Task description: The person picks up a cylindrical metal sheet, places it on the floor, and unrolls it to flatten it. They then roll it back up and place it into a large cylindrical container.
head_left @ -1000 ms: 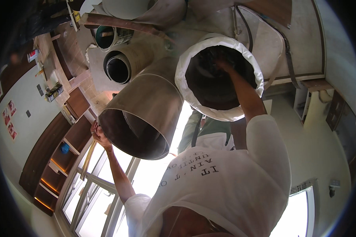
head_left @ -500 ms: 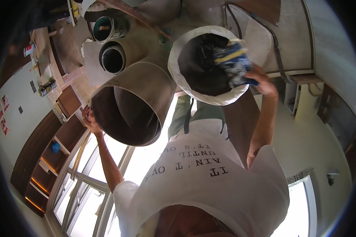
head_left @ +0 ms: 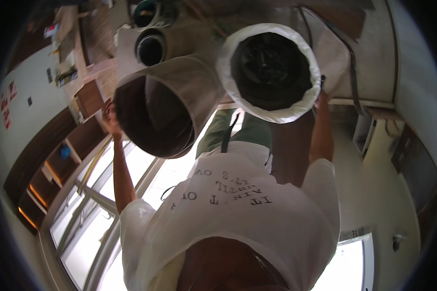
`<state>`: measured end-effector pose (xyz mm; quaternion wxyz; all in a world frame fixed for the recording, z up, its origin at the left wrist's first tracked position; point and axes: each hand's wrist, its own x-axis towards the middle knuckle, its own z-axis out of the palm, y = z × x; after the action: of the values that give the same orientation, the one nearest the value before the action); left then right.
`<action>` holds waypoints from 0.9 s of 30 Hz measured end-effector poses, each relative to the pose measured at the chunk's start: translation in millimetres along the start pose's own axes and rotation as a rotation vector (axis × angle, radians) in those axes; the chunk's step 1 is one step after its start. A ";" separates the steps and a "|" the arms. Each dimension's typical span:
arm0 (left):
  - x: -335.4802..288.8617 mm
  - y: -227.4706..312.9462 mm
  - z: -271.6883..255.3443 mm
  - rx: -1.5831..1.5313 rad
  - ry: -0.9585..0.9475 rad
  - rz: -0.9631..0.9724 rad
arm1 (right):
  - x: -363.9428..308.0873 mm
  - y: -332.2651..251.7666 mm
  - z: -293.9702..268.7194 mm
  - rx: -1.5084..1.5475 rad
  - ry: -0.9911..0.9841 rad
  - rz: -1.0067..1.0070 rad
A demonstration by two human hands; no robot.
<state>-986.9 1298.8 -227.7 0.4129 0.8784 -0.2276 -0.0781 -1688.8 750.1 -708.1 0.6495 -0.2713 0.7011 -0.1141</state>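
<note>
A wide brown-grey cylinder [head_left: 189,80] lies to the left with its dark open end toward me. At its outer left side is my left hand [head_left: 111,120], fingers bent and slightly blurred; whether they grip the wall I cannot make out. Right of the cylinder is a round bucket [head_left: 270,72] with a black inside and a crumpled white liner [head_left: 228,72] folded over its rim. My right hand [head_left: 320,101] is low at the bucket's right edge, its fingers mostly hidden behind the rim. A small dark thing [head_left: 323,79] shows just above that hand.
Beyond the cylinder stand a smaller dark-mouthed tube [head_left: 150,48] and a green container [head_left: 144,13]. A dark strap [head_left: 353,72] hangs over a pale panel at the right. Shelves [head_left: 46,182] and bright windows [head_left: 90,228] line the left; a cabinet [head_left: 366,131] is at right.
My right hand has withdrawn from over the bucket to its right edge. The blue and yellow packet it held is out of sight. The whole view has shifted a little.
</note>
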 end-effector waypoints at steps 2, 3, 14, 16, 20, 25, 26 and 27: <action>-4.3 11.1 3.7 0.043 0.022 -0.048 | -5.5 11.8 24.0 0.090 0.021 -0.011; -6.1 17.6 10.3 0.080 0.033 -0.053 | -12.6 8.2 31.6 0.175 0.021 -0.045; -7.2 23.5 23.9 0.139 0.066 -0.002 | -345.7 -259.4 202.3 -0.406 0.307 -1.323; -6.7 21.7 22.3 0.122 0.042 -0.062 | -335.6 -236.3 258.1 -0.466 -0.057 -1.143; -16.4 35.9 22.9 0.116 0.037 -0.167 | -219.8 -132.5 341.9 -1.216 -0.458 -0.891; -12.0 31.8 28.6 0.079 0.018 -0.072 | -51.5 4.4 318.5 -1.687 -0.325 -0.995; -9.0 31.8 31.1 0.063 0.028 -0.059 | -39.8 8.4 320.9 -1.701 -0.330 -0.988; -14.3 30.2 27.2 0.050 0.033 -0.077 | -46.4 19.3 308.1 -1.723 -0.350 -0.958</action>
<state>-1018.6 1269.9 -223.0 0.3914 0.8977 -0.1887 -0.0738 -1393.1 849.9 -718.7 0.2111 -0.9162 0.2559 0.2249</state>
